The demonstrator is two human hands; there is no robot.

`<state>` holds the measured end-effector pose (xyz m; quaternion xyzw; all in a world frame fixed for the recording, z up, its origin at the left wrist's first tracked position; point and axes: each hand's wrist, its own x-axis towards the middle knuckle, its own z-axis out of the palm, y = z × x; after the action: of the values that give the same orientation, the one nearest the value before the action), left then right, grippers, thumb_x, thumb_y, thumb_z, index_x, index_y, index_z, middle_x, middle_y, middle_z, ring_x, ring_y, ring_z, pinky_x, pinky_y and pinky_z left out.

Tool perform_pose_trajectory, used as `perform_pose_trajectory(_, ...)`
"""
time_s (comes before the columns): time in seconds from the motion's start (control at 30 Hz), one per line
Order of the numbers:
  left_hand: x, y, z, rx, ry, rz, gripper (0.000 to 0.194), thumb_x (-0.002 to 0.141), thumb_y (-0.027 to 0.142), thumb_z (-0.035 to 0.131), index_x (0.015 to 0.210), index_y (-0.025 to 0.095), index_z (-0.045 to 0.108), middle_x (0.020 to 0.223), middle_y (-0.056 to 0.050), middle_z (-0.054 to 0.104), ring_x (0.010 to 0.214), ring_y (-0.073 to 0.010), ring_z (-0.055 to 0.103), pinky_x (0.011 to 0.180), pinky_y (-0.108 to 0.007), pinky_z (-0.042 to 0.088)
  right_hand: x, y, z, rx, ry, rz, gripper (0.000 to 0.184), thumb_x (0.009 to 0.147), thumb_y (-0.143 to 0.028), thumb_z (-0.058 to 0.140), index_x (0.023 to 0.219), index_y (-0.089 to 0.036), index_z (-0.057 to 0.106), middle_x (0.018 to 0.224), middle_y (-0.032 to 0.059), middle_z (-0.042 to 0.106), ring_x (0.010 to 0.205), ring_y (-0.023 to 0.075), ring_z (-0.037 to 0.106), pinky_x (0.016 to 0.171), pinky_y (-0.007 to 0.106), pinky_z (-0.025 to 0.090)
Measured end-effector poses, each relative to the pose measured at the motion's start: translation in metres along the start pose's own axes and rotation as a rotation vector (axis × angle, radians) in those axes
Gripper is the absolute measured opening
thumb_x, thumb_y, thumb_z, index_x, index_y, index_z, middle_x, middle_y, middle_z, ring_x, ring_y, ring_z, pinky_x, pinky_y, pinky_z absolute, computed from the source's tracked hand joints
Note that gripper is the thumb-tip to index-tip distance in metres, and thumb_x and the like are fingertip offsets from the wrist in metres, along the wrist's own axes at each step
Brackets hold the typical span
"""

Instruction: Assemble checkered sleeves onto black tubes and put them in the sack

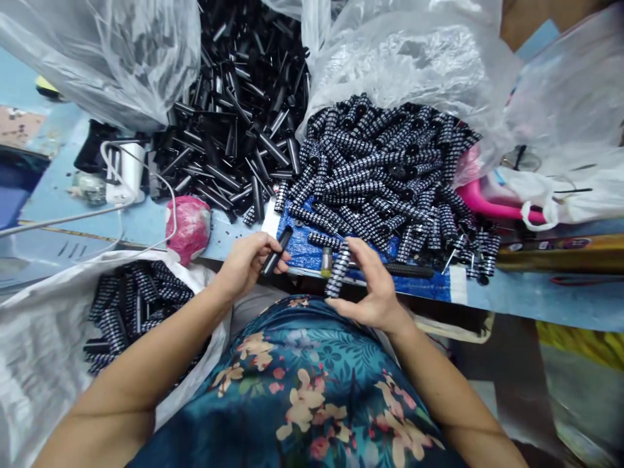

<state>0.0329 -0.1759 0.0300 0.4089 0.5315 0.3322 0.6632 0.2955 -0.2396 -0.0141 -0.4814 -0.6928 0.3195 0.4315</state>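
Head view | left hand (246, 260) clamped on a plain black plastic tube (275, 251) | right hand (371, 286) clamped on a black-and-white studded plastic roller (338, 272) | both at the blue table edge (536, 296), beside the heap of studded rollers (390, 175).

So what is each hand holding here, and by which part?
Left hand grips a plain black tube at its lower end; right hand holds a white-studded roller along its lower half.

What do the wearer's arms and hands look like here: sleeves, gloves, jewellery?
Both forearms are bare, no sleeves in view. Left hand and right hand are ungloved, with no visible rings, watch or bracelets. The garment below is teal with a floral print.
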Motion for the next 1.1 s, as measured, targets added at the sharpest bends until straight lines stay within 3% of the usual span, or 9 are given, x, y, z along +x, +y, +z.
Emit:
perform_pose_trajectory(0.13, -0.005, -0.009, 0.032, -0.281, 0.066, -0.071, 0.035, 0.072, 0.037, 0.080, 0.081, 0.018, 0.051, 0.062, 0.003, 0.063, 0.040, -0.0054, 0.048, 0.043, -0.016, 0.033, 0.022, -0.018, 0.024, -0.132, -0.074, -0.322, 0.105, 0.076, -0.037, 0.082, 0.161, -0.024, 0.022, 0.157, 0.0171, 0.042, 0.144, 0.0350, 0.045, 0.118, 0.056, 0.043)
perform_pose_trajectory(0.23, -0.009, -0.005, 0.043, -0.349, 0.041, -0.067, 0.033, 0.073, 0.025, 0.077, 0.096, 0.018, 0.054, 0.061, 0.007, 0.058, 0.042, -0.0044, 0.045, 0.046, -0.015, 0.033, 0.030, -0.021, 0.034, -0.140, -0.094, -0.391, 0.105, 0.078, -0.035, 0.078, 0.163, -0.024, 0.017, 0.160, 0.0170, 0.039, 0.144, 0.0348, 0.046, 0.116, 0.055, 0.047)
perform_pose_trajectory(0.33, -0.013, -0.002, 0.046, -0.360, 0.037, -0.055, 0.023, 0.075, 0.021, 0.070, 0.090, 0.018, 0.053, 0.065, 0.005, 0.061, 0.045, -0.0046, 0.044, 0.048, -0.017, 0.035, 0.029, -0.020, 0.036, -0.187, -0.048, -0.395, 0.104, 0.080, -0.034, 0.077, 0.163, -0.023, 0.017, 0.160, 0.0171, 0.039, 0.144, 0.0351, 0.046, 0.116, 0.054, 0.047)
perform_pose_trajectory(0.47, -0.013, -0.007, 0.053, -0.319, 0.083, 0.000, 0.025, 0.088, 0.039, 0.066, 0.083, 0.017, 0.056, 0.060, 0.005, 0.055, 0.046, -0.0054, 0.040, 0.047, -0.018, 0.030, 0.026, -0.022, 0.037, -0.259, 0.000, -0.416, 0.103, 0.081, -0.038, 0.077, 0.163, -0.020, 0.017, 0.157, 0.0189, 0.042, 0.143, 0.0340, 0.048, 0.114, 0.051, 0.050)
perform_pose_trajectory(0.57, -0.012, -0.010, 0.060, -0.350, 0.052, 0.013, 0.039, 0.082, 0.051, 0.075, 0.079, 0.014, 0.064, 0.067, 0.003, 0.059, 0.059, -0.0074, 0.050, 0.058, -0.020, 0.042, 0.028, -0.024, 0.036, -0.326, 0.033, -0.447, 0.099, 0.085, -0.039, 0.073, 0.163, -0.019, 0.016, 0.156, 0.0194, 0.044, 0.141, 0.0331, 0.050, 0.112, 0.051, 0.052)
perform_pose_trajectory(0.7, -0.011, -0.008, 0.056, -0.434, -0.025, -0.052, 0.039, 0.068, 0.041, 0.090, 0.092, 0.015, 0.073, 0.084, 0.000, 0.071, 0.077, -0.0116, 0.063, 0.077, -0.024, 0.050, 0.028, -0.021, 0.032, -0.400, 0.078, -0.476, 0.092, 0.087, -0.033, 0.071, 0.162, -0.015, 0.020, 0.155, 0.0212, 0.045, 0.140, 0.0326, 0.051, 0.109, 0.050, 0.054)
perform_pose_trajectory(0.8, -0.009, -0.006, 0.049, -0.389, -0.083, -0.131, 0.045, 0.063, 0.036, 0.093, 0.098, 0.016, 0.074, 0.086, -0.002, 0.074, 0.074, -0.0130, 0.065, 0.074, -0.026, 0.051, 0.023, -0.017, 0.035, -0.465, 0.070, -0.464, 0.090, 0.088, -0.035, 0.070, 0.162, -0.014, 0.021, 0.153, 0.0217, 0.048, 0.140, 0.0327, 0.052, 0.109, 0.051, 0.053)
perform_pose_trajectory(0.97, -0.005, -0.013, 0.047, -0.205, -0.097, -0.068, 0.047, 0.068, 0.044, 0.088, 0.100, 0.015, 0.071, 0.084, -0.003, 0.073, 0.072, -0.0149, 0.067, 0.068, -0.026, 0.053, 0.020, -0.017, 0.039, -0.557, 0.036, -0.371, 0.091, 0.090, -0.044, 0.067, 0.161, -0.011, 0.020, 0.149, 0.0251, 0.051, 0.140, 0.0339, 0.051, 0.111, 0.052, 0.048)
perform_pose_trajectory(1.1, 0.007, -0.022, 0.031, -0.081, -0.078, 0.053, 0.043, 0.076, 0.048, 0.080, 0.103, 0.017, 0.066, 0.080, -0.001, 0.070, 0.067, -0.0163, 0.066, 0.066, -0.030, 0.053, 0.010, -0.003, 0.008, -0.582, -0.004, -0.357, 0.085, 0.090, -0.049, 0.069, 0.156, -0.012, 0.031, 0.142, 0.0215, 0.059, 0.135, 0.0328, 0.054, 0.110, 0.050, 0.047)
